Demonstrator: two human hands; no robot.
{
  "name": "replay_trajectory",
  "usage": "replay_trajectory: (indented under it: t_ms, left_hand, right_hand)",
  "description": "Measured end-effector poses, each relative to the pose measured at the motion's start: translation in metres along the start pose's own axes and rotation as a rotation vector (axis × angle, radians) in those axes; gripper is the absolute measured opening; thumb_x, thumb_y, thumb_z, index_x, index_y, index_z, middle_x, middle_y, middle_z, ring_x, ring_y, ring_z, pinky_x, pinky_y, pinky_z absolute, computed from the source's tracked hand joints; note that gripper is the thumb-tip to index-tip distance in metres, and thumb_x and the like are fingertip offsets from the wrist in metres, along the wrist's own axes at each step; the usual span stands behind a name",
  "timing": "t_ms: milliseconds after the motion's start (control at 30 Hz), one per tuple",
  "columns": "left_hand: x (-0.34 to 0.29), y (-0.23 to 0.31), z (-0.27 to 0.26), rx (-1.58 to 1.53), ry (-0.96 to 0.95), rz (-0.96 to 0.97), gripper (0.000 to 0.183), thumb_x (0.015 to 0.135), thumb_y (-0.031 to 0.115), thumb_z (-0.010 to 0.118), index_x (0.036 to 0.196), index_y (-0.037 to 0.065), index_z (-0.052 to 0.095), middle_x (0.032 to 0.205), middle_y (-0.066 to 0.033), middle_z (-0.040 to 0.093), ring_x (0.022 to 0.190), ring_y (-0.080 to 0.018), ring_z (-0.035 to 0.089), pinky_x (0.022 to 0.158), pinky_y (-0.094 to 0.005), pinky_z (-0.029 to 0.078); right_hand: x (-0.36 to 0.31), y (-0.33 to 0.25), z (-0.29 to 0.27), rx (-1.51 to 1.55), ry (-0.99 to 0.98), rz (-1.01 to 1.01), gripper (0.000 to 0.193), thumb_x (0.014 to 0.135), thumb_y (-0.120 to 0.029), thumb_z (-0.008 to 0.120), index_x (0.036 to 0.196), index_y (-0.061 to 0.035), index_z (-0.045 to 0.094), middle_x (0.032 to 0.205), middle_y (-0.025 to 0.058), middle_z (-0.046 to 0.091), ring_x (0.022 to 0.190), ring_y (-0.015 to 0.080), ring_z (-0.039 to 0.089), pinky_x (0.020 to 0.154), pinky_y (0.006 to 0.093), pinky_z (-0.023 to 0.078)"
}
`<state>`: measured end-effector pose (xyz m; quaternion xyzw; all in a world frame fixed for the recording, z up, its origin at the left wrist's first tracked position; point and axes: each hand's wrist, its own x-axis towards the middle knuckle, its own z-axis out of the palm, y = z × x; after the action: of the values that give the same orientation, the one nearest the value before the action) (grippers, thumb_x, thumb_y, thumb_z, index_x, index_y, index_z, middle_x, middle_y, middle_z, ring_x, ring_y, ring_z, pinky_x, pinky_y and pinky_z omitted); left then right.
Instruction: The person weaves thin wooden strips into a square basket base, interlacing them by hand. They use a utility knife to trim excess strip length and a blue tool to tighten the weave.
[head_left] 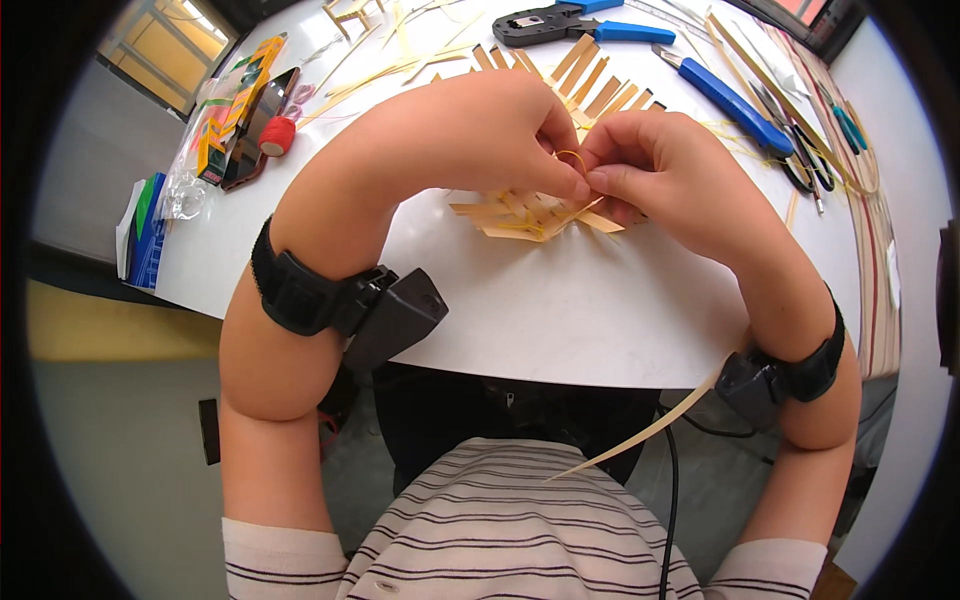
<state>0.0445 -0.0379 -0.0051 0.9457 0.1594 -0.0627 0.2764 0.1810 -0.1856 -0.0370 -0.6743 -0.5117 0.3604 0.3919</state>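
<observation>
Tan woven strip piece (540, 217), head view: on white bench (590, 310), directly below the fingertips, its near edge extending toward the wearer; splayed strips (605, 97) fan out beyond the hands. Left hand (535, 140) and right hand (645, 165) come together above it, thumbs and forefingers closed, pinching a thin yellow strand (573, 154). Remaining fingers curled, partly hidden.

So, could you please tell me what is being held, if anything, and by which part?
The left grip and right grip seem to pinch a yellow strand beside its curve; whether at an end is hidden.
</observation>
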Motion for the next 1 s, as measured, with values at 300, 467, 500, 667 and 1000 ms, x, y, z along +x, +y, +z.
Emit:
replay_trajectory:
  t_ms: [300,467,500,667,1000]
  left_hand:
    - [0.004,-0.01,0.0,-0.04,0.023,0.065,0.035,0.09,0.035,0.072,0.089,0.0,0.073,0.067,0.0003,0.058,0.061,-0.0086,0.05,0.057,-0.027,0.041]
    - [0.002,-0.004,-0.004,-0.077,-0.055,-0.044,0.037,0.096,0.037,0.068,0.1,0.0,0.074,0.082,-0.0034,0.071,0.072,-0.0089,0.062,0.067,-0.0245,0.049]
    - [0.003,-0.004,-0.002,-0.084,-0.067,-0.058,0.038,0.096,0.037,0.067,0.102,0.0,0.074,0.086,-0.0044,0.073,0.075,-0.0091,0.065,0.069,-0.0243,0.05]
    - [0.005,-0.003,0.004,-0.088,-0.067,-0.071,0.034,0.098,0.035,0.064,0.104,0.003,0.074,0.092,-0.0061,0.075,0.084,-0.0115,0.069,0.077,-0.0264,0.053]
    - [0.005,-0.001,0.007,-0.027,-0.054,-0.094,0.029,0.098,0.028,0.061,0.103,0.003,0.074,0.088,-0.0057,0.074,0.08,-0.0138,0.068,0.076,-0.027,0.053]
  right_hand:
    - [-0.002,0.0,-0.002,0.034,-0.021,0.015,0.008,0.095,0.001,0.056,0.102,0.0003,0.06,0.081,0.0013,0.062,0.069,0.0063,0.056,0.061,0.0205,0.045]
    - [-0.003,-0.004,-0.005,0.002,0.013,0.001,0.011,0.096,0.001,0.053,0.104,-0.0016,0.059,0.08,-0.0002,0.059,0.068,0.0051,0.052,0.06,0.0205,0.041]
    - [-0.004,-0.005,-0.004,0.014,0.025,-0.003,0.011,0.096,0.001,0.053,0.104,-0.0019,0.06,0.08,-0.0003,0.058,0.068,0.0048,0.051,0.06,0.0205,0.041]
    - [-0.001,0.002,-0.001,0.018,0.169,-0.24,0.012,0.092,-0.002,0.058,0.1,-0.0004,0.066,0.078,0.0052,0.065,0.071,0.0101,0.059,0.066,0.0258,0.048]
    - [0.0,0.003,-0.002,0.019,0.156,-0.295,0.011,0.096,0.004,0.053,0.1,-0.004,0.06,0.085,-0.0012,0.058,0.069,0.0047,0.05,0.062,0.02,0.042]
